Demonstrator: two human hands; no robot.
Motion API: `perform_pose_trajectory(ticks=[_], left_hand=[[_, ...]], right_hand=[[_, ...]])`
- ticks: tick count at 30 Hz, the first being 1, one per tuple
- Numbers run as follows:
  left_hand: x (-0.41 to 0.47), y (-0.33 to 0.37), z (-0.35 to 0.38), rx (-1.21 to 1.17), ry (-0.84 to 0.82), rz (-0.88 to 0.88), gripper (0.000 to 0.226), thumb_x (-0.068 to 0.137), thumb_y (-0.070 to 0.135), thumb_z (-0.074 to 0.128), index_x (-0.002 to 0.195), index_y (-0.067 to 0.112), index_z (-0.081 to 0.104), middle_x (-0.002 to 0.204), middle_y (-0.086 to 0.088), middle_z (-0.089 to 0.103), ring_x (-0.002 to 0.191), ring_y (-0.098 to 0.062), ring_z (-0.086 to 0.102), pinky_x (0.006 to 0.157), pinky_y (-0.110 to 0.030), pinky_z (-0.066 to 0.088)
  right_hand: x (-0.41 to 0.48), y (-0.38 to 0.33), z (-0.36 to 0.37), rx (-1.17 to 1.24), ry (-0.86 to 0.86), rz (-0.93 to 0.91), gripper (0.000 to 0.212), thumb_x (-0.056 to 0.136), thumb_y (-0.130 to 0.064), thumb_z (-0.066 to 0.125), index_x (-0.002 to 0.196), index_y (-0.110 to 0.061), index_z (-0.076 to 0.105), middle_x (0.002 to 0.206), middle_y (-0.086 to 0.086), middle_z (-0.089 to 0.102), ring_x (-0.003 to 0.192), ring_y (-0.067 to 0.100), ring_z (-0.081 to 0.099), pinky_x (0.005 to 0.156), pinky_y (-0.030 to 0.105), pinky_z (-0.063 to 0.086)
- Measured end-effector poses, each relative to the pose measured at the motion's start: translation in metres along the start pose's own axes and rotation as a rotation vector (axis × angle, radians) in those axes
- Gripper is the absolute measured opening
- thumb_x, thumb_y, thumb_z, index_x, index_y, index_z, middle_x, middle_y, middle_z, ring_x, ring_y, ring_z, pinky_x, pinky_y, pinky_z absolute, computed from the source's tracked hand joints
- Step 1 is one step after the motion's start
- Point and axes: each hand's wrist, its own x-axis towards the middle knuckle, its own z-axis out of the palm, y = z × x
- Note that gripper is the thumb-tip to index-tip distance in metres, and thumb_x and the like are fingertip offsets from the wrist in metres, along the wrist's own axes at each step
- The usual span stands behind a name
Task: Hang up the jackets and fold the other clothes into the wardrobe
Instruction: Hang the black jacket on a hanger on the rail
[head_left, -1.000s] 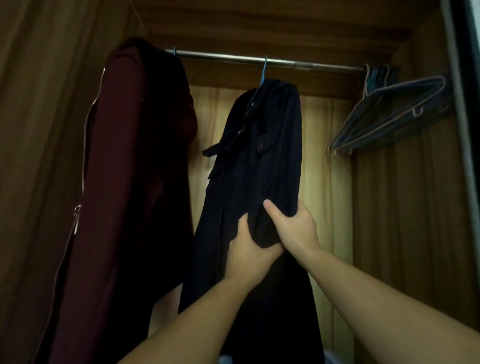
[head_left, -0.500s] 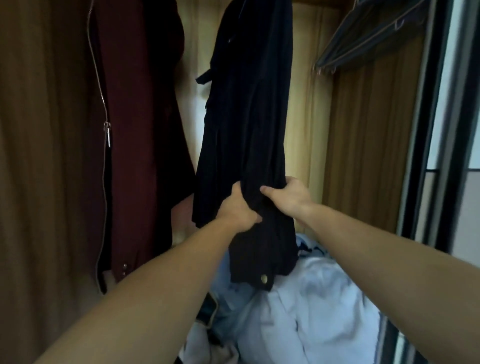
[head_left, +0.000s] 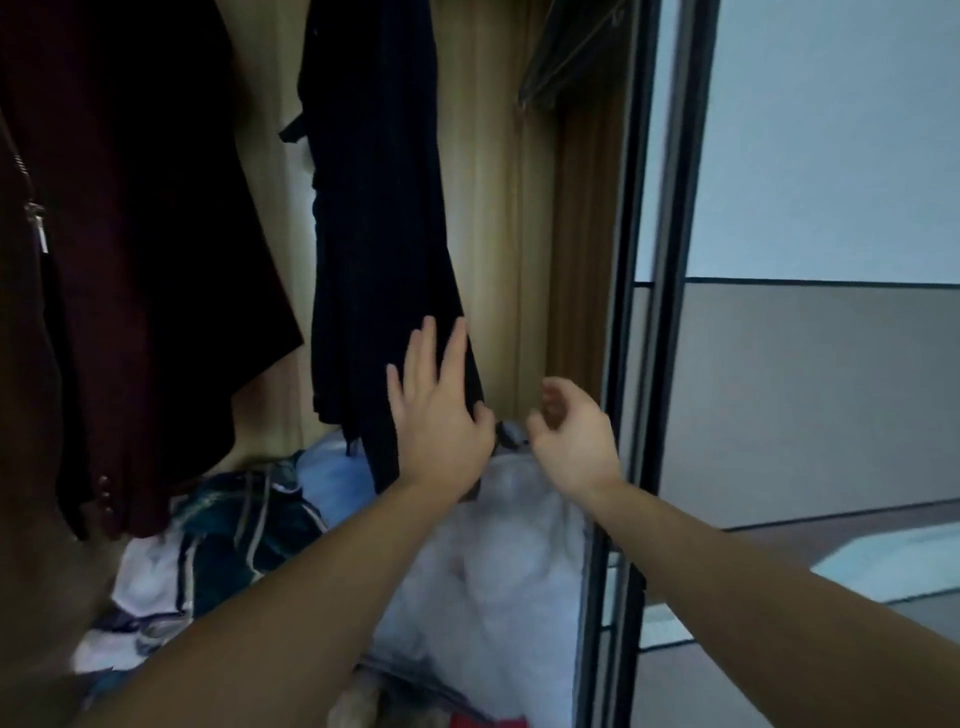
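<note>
Both hands have let go of the black jacket (head_left: 374, 234), whose lower part they gripped half a second ago, and our view has dropped lower and swung rightward. The left hand (head_left: 441, 421) is now spread, fingers straight and apart, over the jacket's lower right edge; we cannot tell whether it touches the cloth. The right hand (head_left: 571, 436), blurred, hangs just right of the jacket, its fingers loosely curled around nothing.

We count two jackets hanging in the wardrobe. The black one is in the middle, and a maroon jacket (head_left: 145, 260) hangs to its left, with a metal zip pull (head_left: 35, 223) at its far edge. One bundle of bare hangers (head_left: 566, 57) sits above and to the right of the black jacket; it is too dim to count them.

Below the black jacket lies one heap of unfolded clothes (head_left: 498, 582), pale blue and white. A dark striped garment (head_left: 234, 535) lies lower left of the jacket. The wardrobe's dark door frame (head_left: 631, 312) stands to the jacket's right.
</note>
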Motion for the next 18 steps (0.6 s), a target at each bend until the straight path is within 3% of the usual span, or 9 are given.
perform_pose_trajectory(ticks=[2, 5, 8, 10, 13, 15, 18], left_hand=[[-0.017, 0.025, 0.025, -0.054, -0.037, 0.083, 0.078, 0.085, 0.011, 0.058, 0.153, 0.025, 0.023, 0.161, -0.003, 0.02, 0.149, -0.017, 0.008, 0.122, -0.042, 0.002], [-0.038, 0.055, 0.064, -0.227, -0.141, 0.077, 0.057, 0.089, 0.012, 0.057, 0.145, 0.018, 0.044, 0.146, -0.005, 0.048, 0.138, -0.021, 0.039, 0.116, -0.038, 0.028], [-0.039, 0.081, 0.091, -0.404, -0.212, -0.125, 0.044, 0.092, 0.01, 0.06, 0.135, 0.018, 0.056, 0.128, -0.003, 0.062, 0.11, -0.012, 0.058, 0.099, -0.024, 0.043], [-0.034, 0.092, 0.103, -0.523, -0.193, -0.276, 0.038, 0.095, 0.012, 0.058, 0.132, 0.019, 0.058, 0.123, 0.001, 0.065, 0.101, -0.006, 0.059, 0.096, -0.026, 0.048], [-0.035, 0.101, 0.118, -0.536, -0.216, -0.289, 0.041, 0.096, 0.016, 0.058, 0.136, 0.022, 0.055, 0.124, 0.003, 0.062, 0.108, -0.009, 0.057, 0.095, -0.026, 0.047], [-0.035, 0.099, 0.123, -0.509, -0.175, -0.292, 0.043, 0.093, 0.016, 0.062, 0.135, 0.023, 0.054, 0.119, 0.004, 0.06, 0.104, -0.011, 0.058, 0.09, -0.026, 0.049], [-0.031, 0.093, 0.124, -0.513, -0.131, -0.355, 0.044, 0.091, 0.016, 0.065, 0.133, 0.023, 0.054, 0.108, 0.006, 0.054, 0.091, -0.009, 0.055, 0.073, -0.013, 0.044]], right_hand=[[-0.009, 0.027, -0.027, -0.038, 0.036, -0.028, 0.044, 0.093, -0.012, 0.056, 0.136, -0.009, 0.051, 0.131, 0.006, 0.056, 0.119, 0.019, 0.055, 0.097, 0.023, 0.041], [-0.018, 0.054, -0.054, -0.075, 0.067, -0.079, 0.041, 0.092, -0.005, 0.054, 0.133, -0.008, 0.053, 0.127, 0.009, 0.054, 0.112, 0.018, 0.055, 0.094, 0.018, 0.039], [-0.023, 0.066, -0.068, -0.105, 0.184, -0.147, 0.036, 0.088, -0.004, 0.057, 0.124, -0.012, 0.057, 0.114, 0.007, 0.049, 0.102, 0.02, 0.053, 0.091, 0.037, 0.049], [-0.024, 0.071, -0.073, -0.093, 0.267, -0.144, 0.037, 0.088, -0.004, 0.058, 0.124, -0.012, 0.054, 0.113, 0.006, 0.045, 0.107, 0.022, 0.051, 0.092, 0.039, 0.048], [-0.024, 0.08, -0.077, -0.078, 0.271, -0.063, 0.056, 0.091, -0.002, 0.055, 0.143, -0.013, 0.039, 0.129, 0.008, 0.04, 0.122, 0.018, 0.041, 0.099, 0.025, 0.035], [-0.026, 0.085, -0.075, -0.083, 0.238, -0.04, 0.06, 0.092, 0.002, 0.053, 0.148, -0.009, 0.034, 0.137, 0.011, 0.038, 0.128, 0.021, 0.039, 0.103, 0.023, 0.031], [-0.03, 0.087, -0.072, -0.041, 0.196, -0.068, 0.058, 0.092, 0.006, 0.05, 0.147, -0.005, 0.035, 0.136, 0.01, 0.041, 0.125, 0.021, 0.046, 0.106, 0.025, 0.036]])
